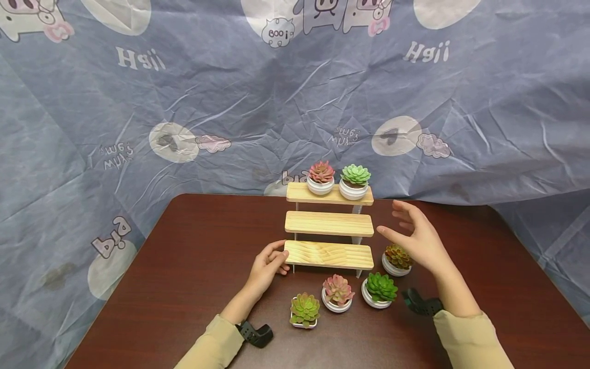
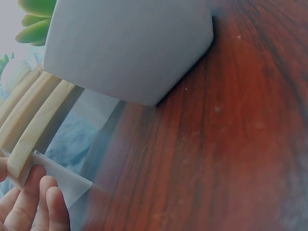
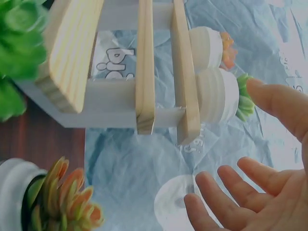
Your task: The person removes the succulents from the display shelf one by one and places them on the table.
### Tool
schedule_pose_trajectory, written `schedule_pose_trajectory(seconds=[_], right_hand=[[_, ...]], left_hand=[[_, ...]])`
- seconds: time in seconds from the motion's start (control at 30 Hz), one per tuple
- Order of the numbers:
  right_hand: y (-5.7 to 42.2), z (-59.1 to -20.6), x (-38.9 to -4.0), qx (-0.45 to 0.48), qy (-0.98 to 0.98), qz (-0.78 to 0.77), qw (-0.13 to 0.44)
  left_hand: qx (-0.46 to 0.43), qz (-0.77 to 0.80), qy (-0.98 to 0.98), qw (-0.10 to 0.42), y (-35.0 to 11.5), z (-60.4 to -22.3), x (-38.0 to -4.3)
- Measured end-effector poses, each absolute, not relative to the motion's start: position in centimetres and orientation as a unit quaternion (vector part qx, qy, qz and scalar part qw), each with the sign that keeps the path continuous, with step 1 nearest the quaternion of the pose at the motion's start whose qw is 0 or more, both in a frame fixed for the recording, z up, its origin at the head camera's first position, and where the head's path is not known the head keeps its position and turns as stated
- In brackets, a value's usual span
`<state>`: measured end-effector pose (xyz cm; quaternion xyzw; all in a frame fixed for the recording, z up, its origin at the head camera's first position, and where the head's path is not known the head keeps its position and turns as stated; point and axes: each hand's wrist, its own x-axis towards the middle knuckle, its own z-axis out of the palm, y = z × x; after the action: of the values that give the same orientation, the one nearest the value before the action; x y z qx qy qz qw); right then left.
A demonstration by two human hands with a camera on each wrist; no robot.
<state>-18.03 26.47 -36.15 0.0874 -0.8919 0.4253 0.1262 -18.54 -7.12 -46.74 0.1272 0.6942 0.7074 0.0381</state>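
Your left hand (image 1: 269, 264): pinching the left end of the lowest shelf on the three-tier wooden stand (image 1: 329, 223), fingertips by its translucent side support.
Your right hand (image 1: 421, 241): holding nothing, thumb and fingers spread apart, raised just beside the stand's right side.
Stand position: upright on the dark reddish-brown table (image 1: 212, 241), between your hands.
Top shelf: red succulent (image 1: 321, 179) and, just to its right, pale green succulent (image 1: 354, 182), both in round white pots.
Tabletop pots, left to right: yellow-green succulent (image 1: 304, 310) in a squarish pot, pink succulent (image 1: 337, 293), deep green succulent (image 1: 379, 290), orange-tinged succulent (image 1: 397, 260) nearest your right hand.
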Motion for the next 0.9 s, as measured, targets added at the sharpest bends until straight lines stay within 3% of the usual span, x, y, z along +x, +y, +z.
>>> schedule_pose_trajectory(seconds=[0.9], right_hand=[[22.8,-34.9,-20.9,0.101,-0.884,0.450,0.071]], left_hand=[[0.125,0.706,0.696,0.041,-7.1,-46.6,-18.5]])
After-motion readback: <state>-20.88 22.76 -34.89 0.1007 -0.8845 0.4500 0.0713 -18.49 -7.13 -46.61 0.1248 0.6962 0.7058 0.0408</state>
